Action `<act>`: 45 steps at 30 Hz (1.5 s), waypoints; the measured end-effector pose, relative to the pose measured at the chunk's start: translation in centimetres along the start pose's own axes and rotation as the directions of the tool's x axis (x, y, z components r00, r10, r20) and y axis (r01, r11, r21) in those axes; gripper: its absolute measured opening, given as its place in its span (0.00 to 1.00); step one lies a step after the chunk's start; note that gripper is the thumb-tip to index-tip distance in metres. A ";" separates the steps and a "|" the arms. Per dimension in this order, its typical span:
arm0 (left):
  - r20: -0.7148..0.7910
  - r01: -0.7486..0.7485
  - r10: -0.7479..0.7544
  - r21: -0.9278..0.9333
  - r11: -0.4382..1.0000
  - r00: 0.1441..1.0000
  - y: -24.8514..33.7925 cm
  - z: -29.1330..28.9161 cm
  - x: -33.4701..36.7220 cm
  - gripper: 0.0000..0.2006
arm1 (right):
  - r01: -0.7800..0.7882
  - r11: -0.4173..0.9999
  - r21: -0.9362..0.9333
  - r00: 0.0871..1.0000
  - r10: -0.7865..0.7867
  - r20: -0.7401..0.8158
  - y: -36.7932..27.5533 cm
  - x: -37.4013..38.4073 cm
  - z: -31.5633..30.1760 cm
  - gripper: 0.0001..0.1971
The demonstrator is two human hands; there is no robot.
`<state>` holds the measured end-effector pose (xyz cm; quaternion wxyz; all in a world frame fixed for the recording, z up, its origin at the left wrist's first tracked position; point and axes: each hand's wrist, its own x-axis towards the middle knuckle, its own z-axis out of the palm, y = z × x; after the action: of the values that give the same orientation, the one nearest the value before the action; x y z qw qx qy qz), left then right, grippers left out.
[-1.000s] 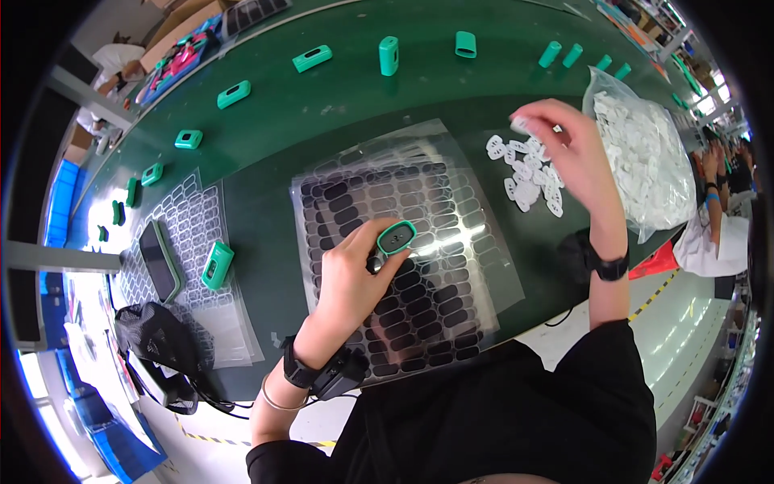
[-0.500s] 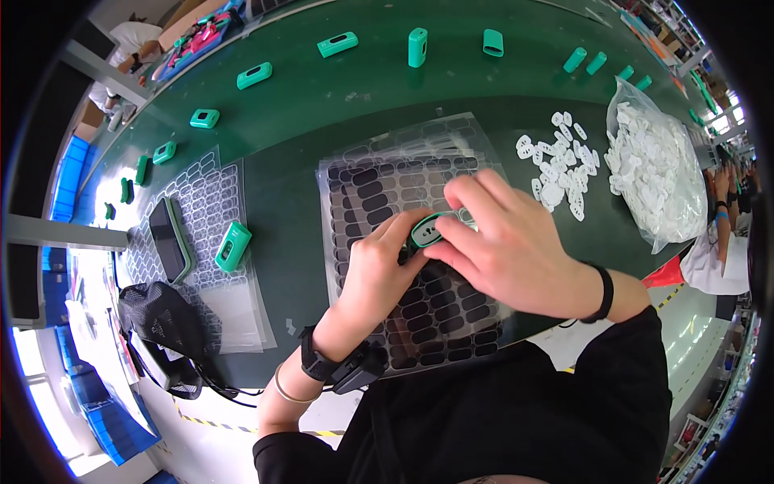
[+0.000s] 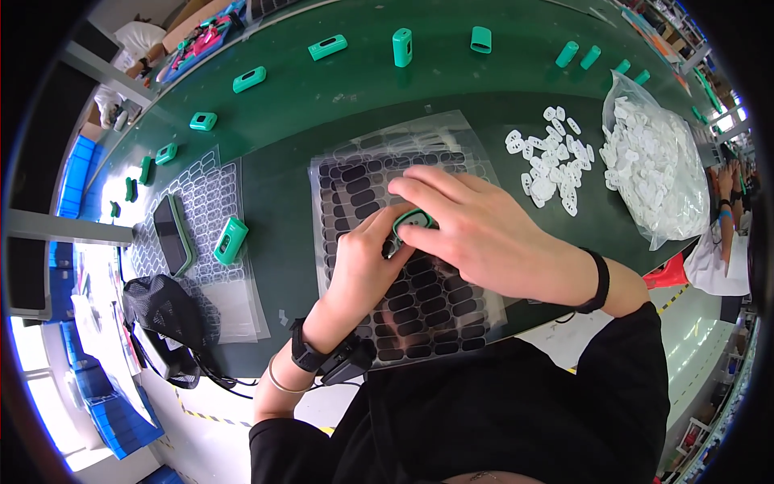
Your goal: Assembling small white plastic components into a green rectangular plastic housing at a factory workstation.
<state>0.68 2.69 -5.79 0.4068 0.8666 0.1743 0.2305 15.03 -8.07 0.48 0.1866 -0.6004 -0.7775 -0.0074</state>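
Over the middle of the bench (image 3: 451, 81), above a stack of clear sheets (image 3: 427, 323) marked with dark ovals, I have the left hand (image 3: 360, 256) curled around a green case (image 3: 414, 218), thumb and fingers closed on its sides, with one end turned up. I see the right hand (image 3: 485, 238) arched over that end, thumb and forefinger at the rim or very near it; whether it is pinching anything I cannot tell, since its own fingers hide the spot. Pale surface with small dark marks shows inside the rim, so I judge a white piece to be in place or nearly so, though not surely seated.

To the right, plenty of white pieces (image 3: 544, 189) lie loose in a heap, with many more in a clear bag (image 3: 657, 169) beside them; by my reckoning the supply is far from used up. At the left, a second case (image 3: 231, 240) lies near a dark slab (image 3: 169, 234). Along the far side runs a row of cases (image 3: 402, 47) (from my distance I cannot say which have filled ends). I would call the held one nearly done, the others undecided.
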 end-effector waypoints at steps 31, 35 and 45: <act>-0.306 0.129 -0.030 0.308 0.943 0.952 -10.2 -7.0 27.0 0.26 | -0.466 0.776 0.426 0.882 0.367 0.295 -0.6 -5.8 2.9 0.09; 0.063 0.056 -0.102 0.511 0.858 0.993 -6.8 -15.2 18.0 0.25 | -0.506 0.555 0.661 0.844 0.477 0.246 -0.2 -6.7 3.5 0.11; 0.052 0.259 -0.349 0.569 0.780 0.936 -4.4 -17.0 -2.3 0.27 | -0.413 0.551 0.725 0.873 0.467 0.142 1.2 -3.0 -0.7 0.07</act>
<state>-10.94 14.92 -0.26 0.1826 0.9223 0.3390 0.0335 17.01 -10.72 0.01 0.4338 -0.6475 -0.5306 0.3331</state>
